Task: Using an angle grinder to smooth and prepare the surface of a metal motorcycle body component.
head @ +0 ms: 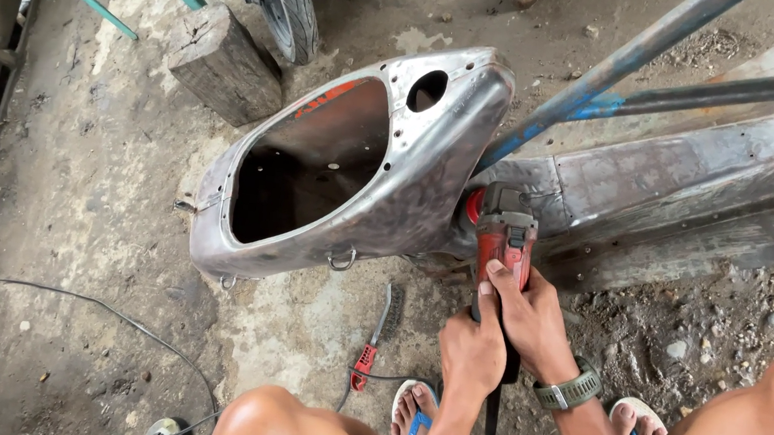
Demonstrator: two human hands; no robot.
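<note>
The red grinder [504, 236] is gripped tight by the left hand [472, 349] and right hand [531, 317]; it should be kept steady and pressed gently on the bare metal shell [409, 191].

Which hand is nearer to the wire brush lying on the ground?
Left. The left hand grips the red angle grinder's rear, just right of the wire brush. The right hand holds the grinder body, farther right.

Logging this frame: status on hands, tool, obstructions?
Both hands, left hand and right hand, grip red angle grinder. Head against bare metal scooter body. Wire brush on ground nearby, clear.
</note>
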